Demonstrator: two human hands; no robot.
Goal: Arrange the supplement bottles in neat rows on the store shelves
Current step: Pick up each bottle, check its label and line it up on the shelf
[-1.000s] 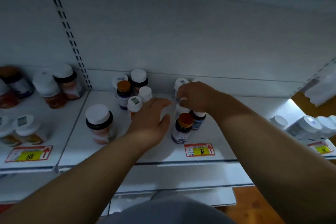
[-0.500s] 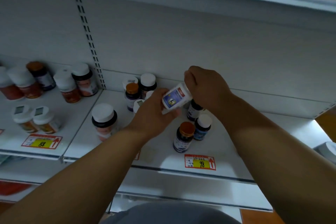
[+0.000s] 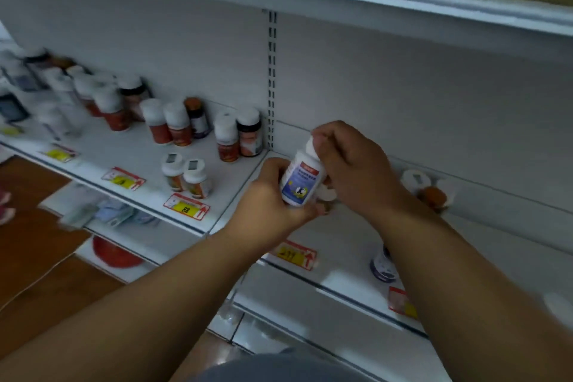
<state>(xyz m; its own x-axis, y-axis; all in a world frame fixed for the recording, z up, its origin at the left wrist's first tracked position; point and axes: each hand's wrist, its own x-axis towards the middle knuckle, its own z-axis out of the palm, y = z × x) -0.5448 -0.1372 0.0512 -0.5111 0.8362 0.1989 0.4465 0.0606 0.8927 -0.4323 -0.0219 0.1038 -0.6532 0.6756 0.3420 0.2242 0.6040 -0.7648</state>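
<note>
I see the left hand (image 3: 273, 195) gripping the white bottle (image 3: 302, 178) above the shelf (image 3: 235, 195); the right hand (image 3: 350, 164) fingers pinch its cap.

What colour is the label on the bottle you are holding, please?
Mostly blue and white with a small red patch near the top, on the bottle; the head view shows it.

We note a white bottle (image 3: 301, 180) with a blue-and-white label and red patch, raised above the shelf (image 3: 139, 164), tilted slightly, cap uppermost. White-capped orange bottles (image 3: 173, 124) stand in loose rows on its left section.
</note>
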